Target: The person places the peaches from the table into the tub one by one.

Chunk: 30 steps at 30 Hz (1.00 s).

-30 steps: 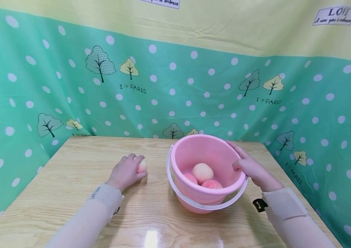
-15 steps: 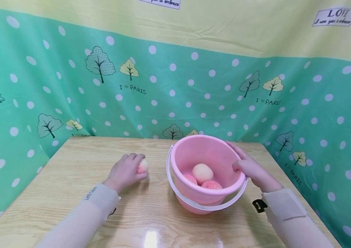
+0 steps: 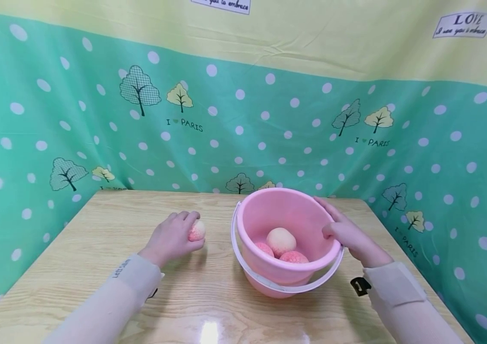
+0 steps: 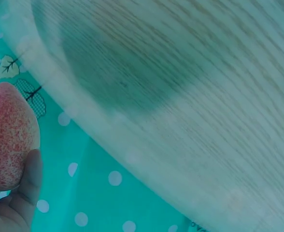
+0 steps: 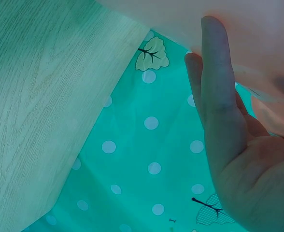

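Note:
In the head view, my left hand (image 3: 174,239) grips a pink and cream peach (image 3: 196,230) left of the bucket. A shadow lies on the table under this hand, and the peach appears slightly off the surface. The left wrist view shows fingers curled against the side of the peach (image 4: 9,137). A pink bucket (image 3: 265,274) stands tilted towards me, with several peaches inside, one of them cream-topped (image 3: 281,241). My right hand (image 3: 353,236) holds the bucket's right rim, thumb inside and fingers along the outside. In the right wrist view its fingers lie against the pale bucket wall (image 5: 258,34).
The bucket's white handle (image 3: 278,286) hangs down across its front. The wooden table (image 3: 97,248) reaches back to a green dotted curtain (image 3: 209,157), which also closes off both sides. A light glare spot (image 3: 209,332) shows at the table's front.
My left hand has risen slightly with the peach, more of which now shows, and its forearm has shifted left. The right hand and the bucket stay in place.

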Motion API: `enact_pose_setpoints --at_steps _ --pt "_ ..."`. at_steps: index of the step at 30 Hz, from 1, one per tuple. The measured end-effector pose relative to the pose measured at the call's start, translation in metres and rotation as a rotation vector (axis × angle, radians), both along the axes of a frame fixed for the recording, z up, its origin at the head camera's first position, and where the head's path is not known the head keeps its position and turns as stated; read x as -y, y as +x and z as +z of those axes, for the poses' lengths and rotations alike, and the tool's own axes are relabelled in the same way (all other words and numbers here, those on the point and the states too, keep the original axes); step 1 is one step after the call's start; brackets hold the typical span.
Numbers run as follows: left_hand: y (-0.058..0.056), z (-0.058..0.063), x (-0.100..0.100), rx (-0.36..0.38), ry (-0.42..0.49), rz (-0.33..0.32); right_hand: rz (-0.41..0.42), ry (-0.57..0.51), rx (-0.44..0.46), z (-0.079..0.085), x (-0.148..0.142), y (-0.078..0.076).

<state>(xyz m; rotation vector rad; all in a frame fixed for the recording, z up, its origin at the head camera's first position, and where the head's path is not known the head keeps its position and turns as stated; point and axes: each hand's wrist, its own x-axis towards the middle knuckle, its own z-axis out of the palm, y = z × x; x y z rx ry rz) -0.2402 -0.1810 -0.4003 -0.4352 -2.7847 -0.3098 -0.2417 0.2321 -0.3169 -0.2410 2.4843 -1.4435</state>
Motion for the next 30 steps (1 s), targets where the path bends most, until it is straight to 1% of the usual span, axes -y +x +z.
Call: enact_pose_setpoints --at_steps 7,17,30 --pt "0.0 0.003 0.002 -0.058 -0.02 -0.028 0.0 -0.004 -0.004 0.001 0.001 0.001" --pt "0.005 0.009 0.002 -0.051 -0.019 -0.034 -0.002 -0.008 0.007 0.001 0.001 0.002" --pt "0.007 0.014 0.002 -0.095 -0.02 -0.051 0.006 -0.007 -0.003 0.001 0.001 0.002"
